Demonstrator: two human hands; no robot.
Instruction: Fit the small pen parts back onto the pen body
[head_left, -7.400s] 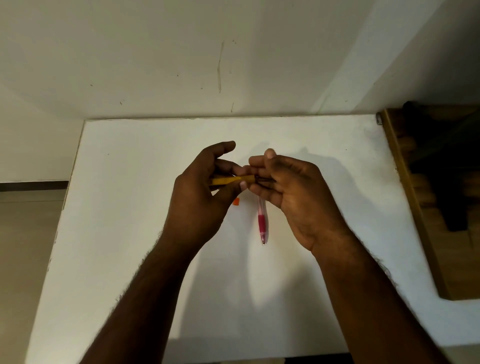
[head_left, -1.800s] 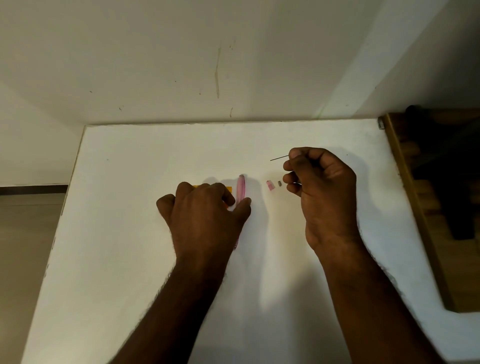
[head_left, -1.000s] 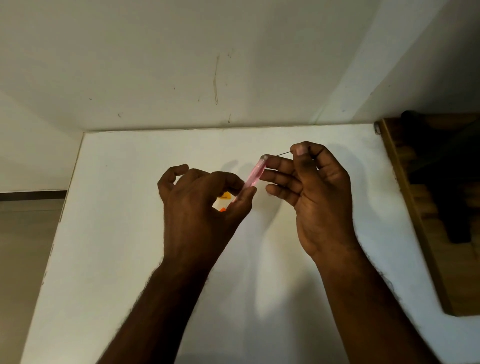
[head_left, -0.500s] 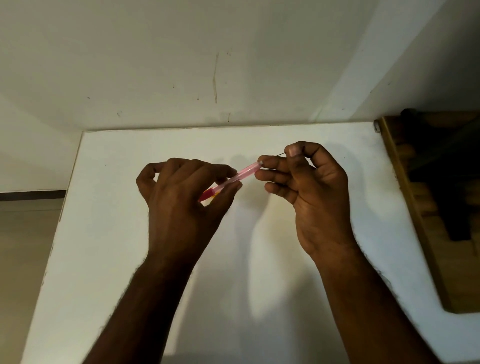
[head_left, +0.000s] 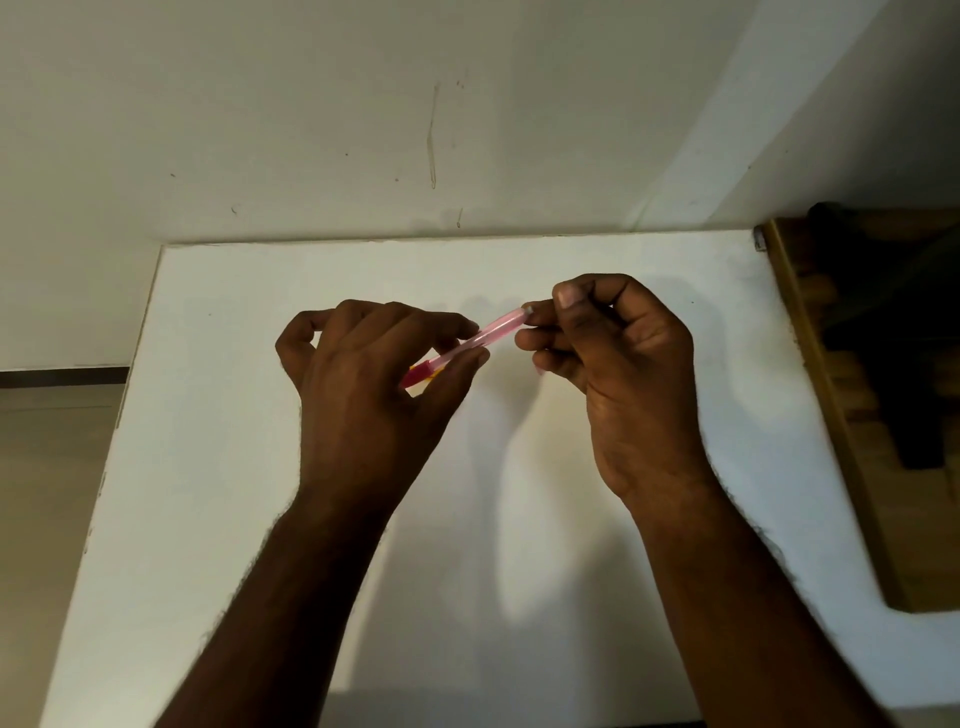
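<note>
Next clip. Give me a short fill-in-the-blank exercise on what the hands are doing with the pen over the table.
1. The left hand grips the translucent ____ pen barrel.
2. The right hand pinches at the barrel's far ____.
3. Both hands are raised over a ____ table.
4. At the table's right edge stands a ____ piece of furniture.

Missing words: pink; end; white; wooden

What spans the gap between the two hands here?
In the head view, a pink pen barrel bridges it: the left hand grips its lower end, and the right hand pinches its upper tip.
</note>
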